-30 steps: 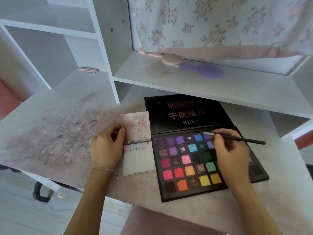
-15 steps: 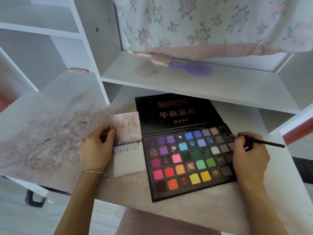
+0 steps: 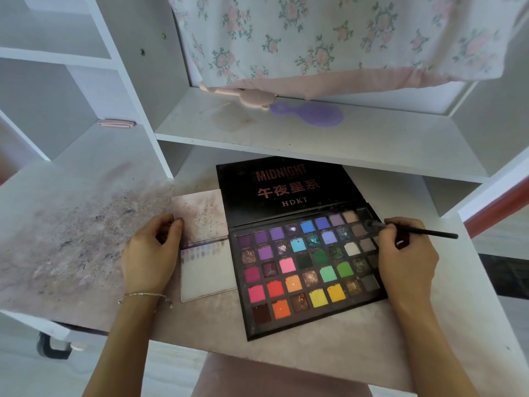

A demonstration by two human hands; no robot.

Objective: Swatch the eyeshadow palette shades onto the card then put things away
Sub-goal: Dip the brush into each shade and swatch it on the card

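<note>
Brush (image 3: 415, 231) is pinched by right hand (image 3: 406, 253), tip seemingly in a dark top-right pan of palette (image 3: 309, 270): light, thin, best gripped mid-handle. Pressed powder is crumbly. Card (image 3: 207, 270), flimsy, is pinned on desk (image 3: 71, 224) by left hand (image 3: 151, 253), fingers curled at its edge.

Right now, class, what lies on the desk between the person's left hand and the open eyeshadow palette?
In the head view, the swatch card lies between the left hand and the eyeshadow palette, with a stained pinkish square just behind it.
</note>
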